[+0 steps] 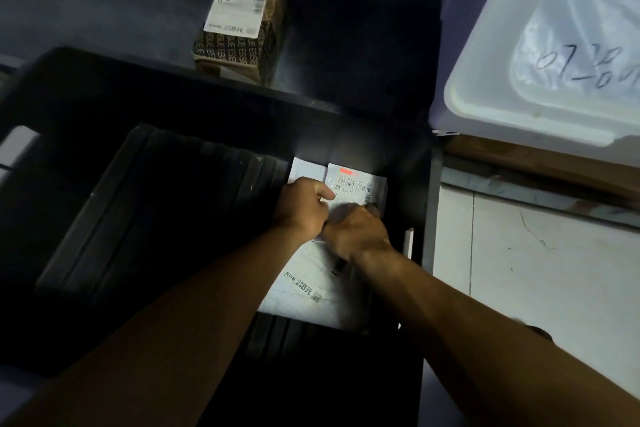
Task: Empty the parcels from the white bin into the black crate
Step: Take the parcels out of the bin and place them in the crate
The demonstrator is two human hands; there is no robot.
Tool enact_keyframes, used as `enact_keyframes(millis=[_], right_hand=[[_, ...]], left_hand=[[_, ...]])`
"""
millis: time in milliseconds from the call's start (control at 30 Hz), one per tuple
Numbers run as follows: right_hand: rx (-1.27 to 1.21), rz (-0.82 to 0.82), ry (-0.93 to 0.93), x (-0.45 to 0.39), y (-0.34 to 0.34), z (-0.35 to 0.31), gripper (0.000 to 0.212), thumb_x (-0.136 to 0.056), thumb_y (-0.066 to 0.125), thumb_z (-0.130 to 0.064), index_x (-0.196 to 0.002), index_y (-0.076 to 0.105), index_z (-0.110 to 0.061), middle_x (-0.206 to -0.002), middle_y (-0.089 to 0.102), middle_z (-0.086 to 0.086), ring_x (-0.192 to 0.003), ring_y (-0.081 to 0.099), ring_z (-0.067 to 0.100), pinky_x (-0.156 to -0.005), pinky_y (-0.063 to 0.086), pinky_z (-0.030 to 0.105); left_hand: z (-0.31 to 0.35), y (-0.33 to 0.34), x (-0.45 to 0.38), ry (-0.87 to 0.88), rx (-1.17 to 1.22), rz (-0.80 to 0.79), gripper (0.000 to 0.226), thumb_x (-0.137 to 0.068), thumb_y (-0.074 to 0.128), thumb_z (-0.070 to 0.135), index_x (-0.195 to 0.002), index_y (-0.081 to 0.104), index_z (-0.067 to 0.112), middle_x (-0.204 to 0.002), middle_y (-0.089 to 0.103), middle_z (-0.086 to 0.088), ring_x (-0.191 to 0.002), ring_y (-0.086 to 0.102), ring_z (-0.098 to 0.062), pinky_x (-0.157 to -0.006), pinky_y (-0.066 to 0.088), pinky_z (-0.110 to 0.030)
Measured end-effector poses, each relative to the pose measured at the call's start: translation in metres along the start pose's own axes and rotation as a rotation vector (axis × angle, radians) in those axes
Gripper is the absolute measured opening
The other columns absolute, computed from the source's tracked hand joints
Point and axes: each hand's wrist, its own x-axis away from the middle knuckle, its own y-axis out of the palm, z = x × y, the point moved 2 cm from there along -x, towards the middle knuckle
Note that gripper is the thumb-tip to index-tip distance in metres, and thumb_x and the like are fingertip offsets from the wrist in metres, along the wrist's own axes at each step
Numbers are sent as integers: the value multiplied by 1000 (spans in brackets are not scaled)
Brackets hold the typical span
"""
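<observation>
A flat white parcel [313,291] with a printed shipping label lies on the ribbed floor of the black crate [166,218], against its right wall. My left hand [303,206] and my right hand [355,230] rest side by side on the parcel's upper half, fingers curled down onto it. The white bin [491,80] stands at the upper right, outside the crate; a pale plastic bag with handwriting [585,55] lies inside it. A brown printed box parcel [240,28] with a white label sits beyond the crate's far rim.
To the right of the crate lies pale tiled floor [540,270] with a brown strip below the bin. The crate's left half shows bare dark ribbing. The lighting is dim.
</observation>
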Motion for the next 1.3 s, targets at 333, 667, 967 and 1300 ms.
enact_keyframes(millis=[333,667,967,1300], right_hand=[[40,230,-207,62,-37,-19,56,-92,52,-39,-139,52,-11,-145,49,17,-141,36,35,-118,31,36],[519,366,-439,173,-87,-7,70,-97,54,-42,-158,24,-22,-169,8,11,-156,4,32,-125,19,46],[622,566,-433,270,-172,26,63,-98,55,-36,-153,30,-22,-163,23,11,-152,16,33,-123,25,46],[450,654,-255,300,-259,76,64,-93,62,-34,-150,37,-18,-154,38,12,-140,36,34,-111,41,45]], left_hand=[[38,-70,51,239,-400,56,34,-91,61,11,-125,67,13,-129,66,-9,-120,60,-29,-102,48,-37],[95,-134,153,274,-931,105,74,-97,53,36,-159,14,21,-168,6,-9,-155,2,-33,-122,15,-53],[172,-145,231,442,-969,153,73,-100,50,37,-160,12,22,-169,7,-8,-155,4,-30,-124,16,-49],[247,-134,251,631,-950,147,70,-99,50,33,-159,16,20,-168,11,-8,-156,6,-27,-123,17,-48]])
